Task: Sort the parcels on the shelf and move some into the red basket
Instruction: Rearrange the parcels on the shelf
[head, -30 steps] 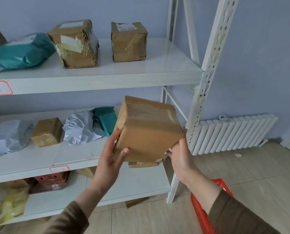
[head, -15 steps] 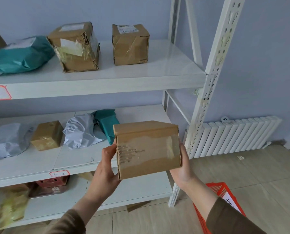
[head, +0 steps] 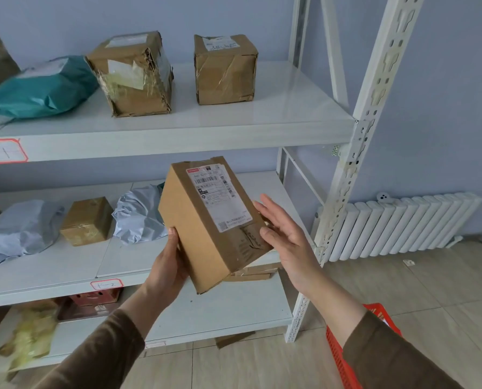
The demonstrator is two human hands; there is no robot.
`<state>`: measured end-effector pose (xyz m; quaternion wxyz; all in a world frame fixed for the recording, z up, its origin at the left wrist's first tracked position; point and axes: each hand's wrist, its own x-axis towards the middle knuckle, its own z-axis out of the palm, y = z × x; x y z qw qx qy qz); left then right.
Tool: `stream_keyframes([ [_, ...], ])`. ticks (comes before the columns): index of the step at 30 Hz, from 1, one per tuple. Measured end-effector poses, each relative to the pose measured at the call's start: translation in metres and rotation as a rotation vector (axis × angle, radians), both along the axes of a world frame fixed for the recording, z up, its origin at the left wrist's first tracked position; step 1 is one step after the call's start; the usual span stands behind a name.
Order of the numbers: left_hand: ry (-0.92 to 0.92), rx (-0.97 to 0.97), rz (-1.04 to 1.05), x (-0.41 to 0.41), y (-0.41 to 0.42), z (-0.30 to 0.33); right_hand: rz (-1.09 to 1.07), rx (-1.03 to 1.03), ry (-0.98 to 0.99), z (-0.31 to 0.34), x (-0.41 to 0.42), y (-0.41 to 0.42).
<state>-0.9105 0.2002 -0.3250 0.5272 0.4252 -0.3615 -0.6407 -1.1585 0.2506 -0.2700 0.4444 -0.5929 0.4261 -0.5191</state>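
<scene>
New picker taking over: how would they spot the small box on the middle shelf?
Find the middle shelf, tagged red on its front edge. The small box stands between two crumpled grey bags. It is the only taped cardboard cube among them.

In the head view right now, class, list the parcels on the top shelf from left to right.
Teal bag → torn cardboard box → taped cardboard box.
</scene>
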Motion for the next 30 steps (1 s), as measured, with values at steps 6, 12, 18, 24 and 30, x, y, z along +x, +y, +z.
stream_keyframes([
  [6,0.015,0.074,-0.097,-0.006,-0.013,-0.012,0.190,0.407,-0.342,-0.008,0.016,-0.002],
  [12,-0.132,0.092,-0.142,-0.028,-0.012,-0.015,0.166,0.495,-0.537,-0.033,0.018,-0.007],
  [18,-0.327,0.021,-0.267,-0.067,-0.013,-0.009,-0.121,0.528,-0.438,-0.052,0.005,-0.044],
  [24,-0.268,0.105,-0.309,-0.106,-0.053,0.008,-0.266,0.570,-0.314,-0.048,-0.011,-0.097],
  [30,-0.200,0.187,-0.283,-0.129,-0.124,0.008,-0.413,0.600,-0.190,-0.049,-0.024,-0.168],
])
